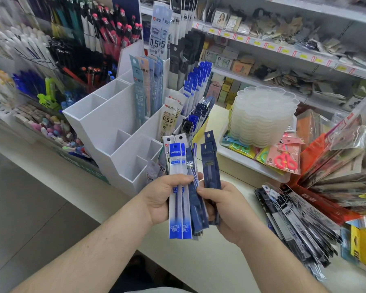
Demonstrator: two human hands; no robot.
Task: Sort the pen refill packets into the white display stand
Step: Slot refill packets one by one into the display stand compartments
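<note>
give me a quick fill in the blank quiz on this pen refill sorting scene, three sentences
1. The left hand grips packets printed in white and ____.
2. The right hand pinches a dark ____ packet.
3. The compartments at the near left of the white display stand are ____.

Missing words: blue; navy; empty

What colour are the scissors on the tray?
Pink scissors, in a packet on the white tray; the head view shows them.
</note>
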